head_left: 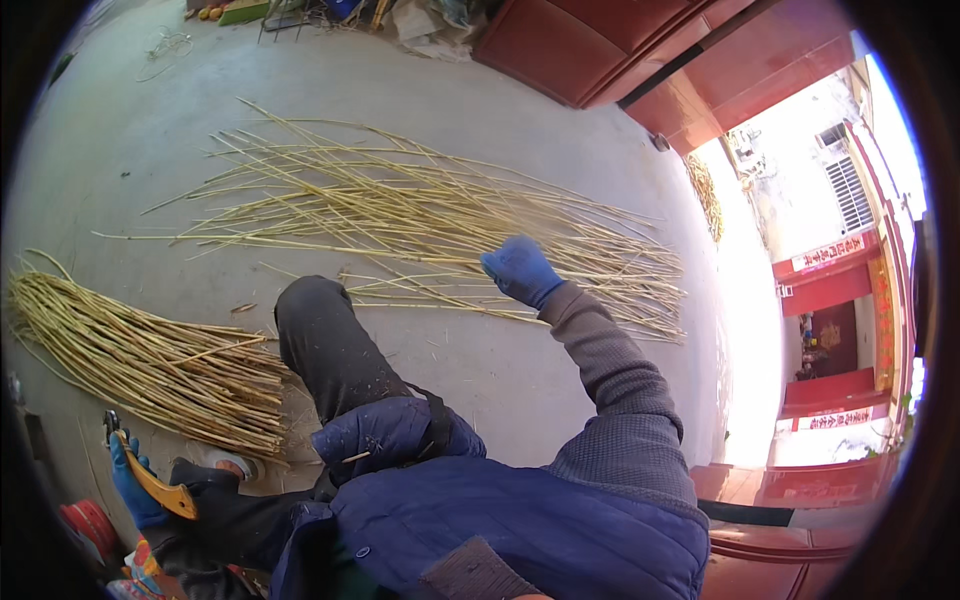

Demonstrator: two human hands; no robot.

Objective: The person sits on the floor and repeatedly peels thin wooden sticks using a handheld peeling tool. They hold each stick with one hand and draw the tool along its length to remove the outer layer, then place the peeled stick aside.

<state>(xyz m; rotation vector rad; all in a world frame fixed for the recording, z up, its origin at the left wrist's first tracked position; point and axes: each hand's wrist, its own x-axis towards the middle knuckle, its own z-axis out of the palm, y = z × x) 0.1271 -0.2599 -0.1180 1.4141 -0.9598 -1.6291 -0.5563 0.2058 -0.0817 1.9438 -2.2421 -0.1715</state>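
Observation:
My right hand (522,272), in a blue glove, is raised with the arm stretched forward. Its fingers are closed; what they hold, if anything, cannot be made out. Beyond and around it in the view, long thin yellowish sticks (400,205) lie spread crosswise on the floor. At the lower left, my blue-gloved left hand (138,492) is wrapped round a tool with a curved yellow-orange handle (160,480) and a small dark metal end. Just above that hand lies a thick bundle of similar sticks (150,350), their ends lined up near my knee.
Red metal doors (590,40) stand at the top right, beside a bright doorway onto a courtyard. A red round object (90,525) sits at the lower left edge. Odds and ends, including a green box (243,11), line the far wall. More sticks (704,195) lie outside.

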